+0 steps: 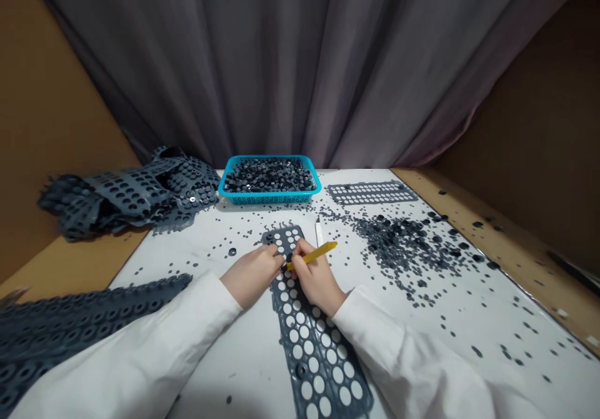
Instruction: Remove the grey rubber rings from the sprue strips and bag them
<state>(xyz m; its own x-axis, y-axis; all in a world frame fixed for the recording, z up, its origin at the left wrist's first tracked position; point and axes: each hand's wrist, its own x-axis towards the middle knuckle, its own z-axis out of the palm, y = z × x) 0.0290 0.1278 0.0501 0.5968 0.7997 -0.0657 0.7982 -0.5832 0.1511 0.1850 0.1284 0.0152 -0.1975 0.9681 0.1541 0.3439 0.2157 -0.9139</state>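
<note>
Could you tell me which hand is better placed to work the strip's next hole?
Probably the right hand: it holds the yellow tool at the strip; the left hand only steadies it.

Perforated strip (319, 350) cut off below; middle hidden by right hand (317, 278).

Two hands (252, 275), one yellow stylus (319, 252), one basket (269, 199).

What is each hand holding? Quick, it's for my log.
Left hand: closed, resting on the perforated grey sheet.
Right hand: closed, holding a yellow stick.
</note>
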